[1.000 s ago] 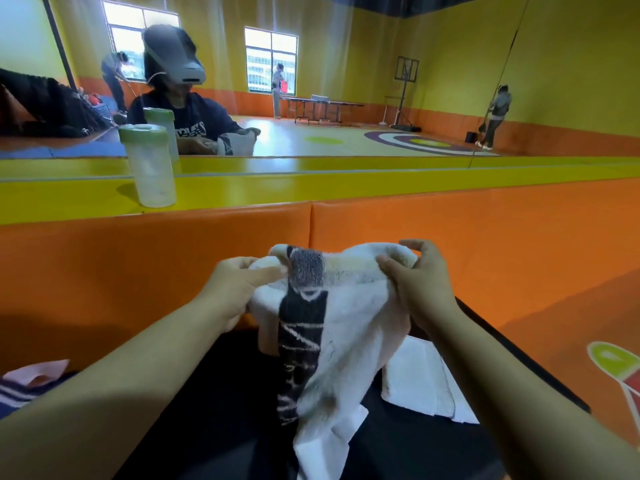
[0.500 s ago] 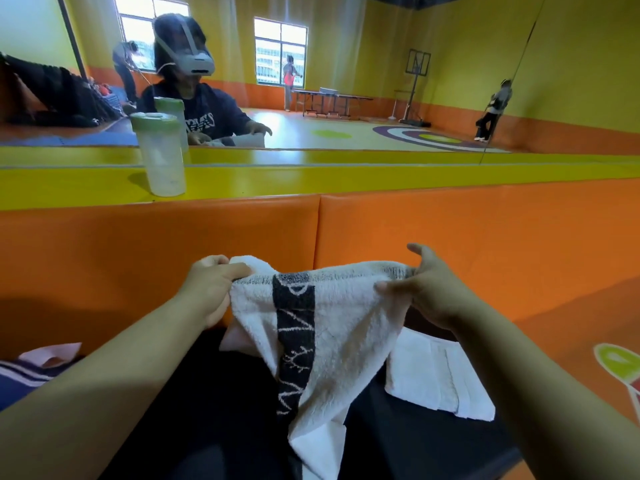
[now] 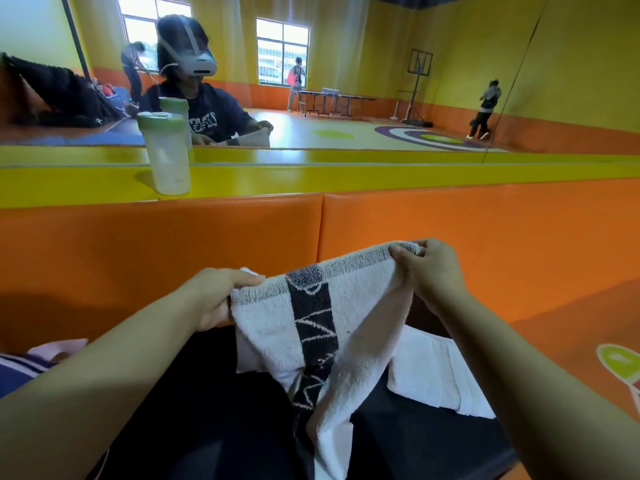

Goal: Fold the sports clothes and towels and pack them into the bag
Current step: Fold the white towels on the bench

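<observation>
We hold a white terry towel (image 3: 360, 306) stretched by its top edge in front of the orange padded panel (image 3: 173, 244), its lower part hanging in loose folds. The pile is nubbly, the top hem is flecked grey, and a black woven band (image 3: 311, 323) with thin white zigzag lines runs down it. Our left hand (image 3: 211, 299) grips one end of the hem, its fingers (image 3: 242, 278) curled round the bunched cloth with the thumb on top. Our right hand (image 3: 429, 271) holds the other end higher against the panel, its fingers (image 3: 401, 252) pinching the rolled corner.

Below the panel lies a smooth black surface (image 3: 207, 393); we cannot tell what it is. A plain white towel (image 3: 433, 372), folded into a flat rectangle, rests on it toward the panel's right end. At the foot of the panel's left end, a navy garment with white stripes (image 3: 17, 368) shows beside a pale pink cloth (image 3: 59, 348).

On the glossy yellow ledge (image 3: 346, 178) above the panel stands an upright, cloudy plastic shaker bottle (image 3: 168, 161) with a green lid, and a wall mirror (image 3: 381, 64) rises behind the ledge.
</observation>
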